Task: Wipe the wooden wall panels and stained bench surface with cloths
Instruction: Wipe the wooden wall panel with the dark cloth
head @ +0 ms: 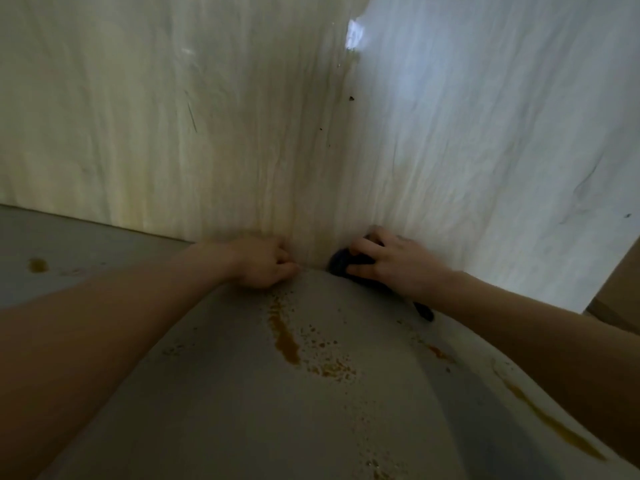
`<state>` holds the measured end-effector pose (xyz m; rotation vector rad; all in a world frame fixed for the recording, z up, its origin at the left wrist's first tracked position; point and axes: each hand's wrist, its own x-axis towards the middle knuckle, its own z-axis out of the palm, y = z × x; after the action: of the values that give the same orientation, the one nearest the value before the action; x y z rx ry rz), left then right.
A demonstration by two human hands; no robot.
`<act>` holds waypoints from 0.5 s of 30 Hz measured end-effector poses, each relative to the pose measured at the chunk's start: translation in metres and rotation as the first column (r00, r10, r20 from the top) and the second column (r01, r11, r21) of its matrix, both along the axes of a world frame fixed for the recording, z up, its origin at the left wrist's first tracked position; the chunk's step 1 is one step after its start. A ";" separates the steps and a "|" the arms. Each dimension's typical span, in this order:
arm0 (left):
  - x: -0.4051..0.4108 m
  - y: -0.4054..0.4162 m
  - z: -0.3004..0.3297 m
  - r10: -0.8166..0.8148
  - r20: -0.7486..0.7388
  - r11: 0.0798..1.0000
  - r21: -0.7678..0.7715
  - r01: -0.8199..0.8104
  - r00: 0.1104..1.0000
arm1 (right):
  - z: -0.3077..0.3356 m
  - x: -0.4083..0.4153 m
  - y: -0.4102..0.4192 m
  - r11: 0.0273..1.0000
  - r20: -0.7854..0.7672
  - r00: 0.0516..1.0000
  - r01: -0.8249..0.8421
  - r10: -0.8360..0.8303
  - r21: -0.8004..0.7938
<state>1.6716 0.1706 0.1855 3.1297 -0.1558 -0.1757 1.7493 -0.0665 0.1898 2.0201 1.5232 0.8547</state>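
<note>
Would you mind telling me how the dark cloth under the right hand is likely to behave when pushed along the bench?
The dark cloth looks bunched under the right hand, so it is probably soft and floppy. It seems light, and would likely drag and fold rather than slide flat.

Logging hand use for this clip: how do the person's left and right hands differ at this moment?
The left hand is curled into a fist with no cloth visible in it; the right hand has spread fingers pressing a dark blue cloth. The left hand sits left of the wall corner, the right hand to its right, against the pale wooden wall panel. Both rest low where the wall panels meet the grey stained bench surface.
</note>
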 end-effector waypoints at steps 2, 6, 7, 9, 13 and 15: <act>0.001 0.000 -0.001 0.011 0.005 1.000 -0.010 -0.011 1.000 | 0.003 -0.010 0.041 1.000 -0.040 0.999 0.002 -0.001 0.000; 0.002 0.002 -0.002 0.032 -0.003 0.999 -0.027 -0.032 0.999 | 0.000 -0.013 0.068 0.996 -0.079 0.994 0.071 -0.075 -0.049; 0.000 0.001 -0.002 0.028 -0.006 0.999 -0.019 -0.028 1.000 | -0.001 -0.012 0.060 0.999 -0.089 0.995 0.049 -0.050 -0.014; -0.003 0.000 -0.001 0.022 -0.009 1.000 -0.011 -0.022 1.000 | -0.001 -0.005 0.035 1.000 -0.068 0.998 0.017 -0.015 0.022; -0.002 0.003 -0.001 0.013 -0.004 1.000 -0.003 -0.013 1.000 | 0.005 -0.004 -0.001 1.000 0.010 0.999 0.030 -0.030 -0.008; -0.001 0.005 -0.002 0.009 -0.005 1.000 -0.010 -0.009 1.000 | 0.009 -0.009 0.007 0.998 -0.005 0.999 0.047 -0.047 -0.029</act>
<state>1.6702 0.1752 0.1833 3.1195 -0.1423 -0.1827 1.7407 -0.0593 0.1984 2.0304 1.4769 0.8050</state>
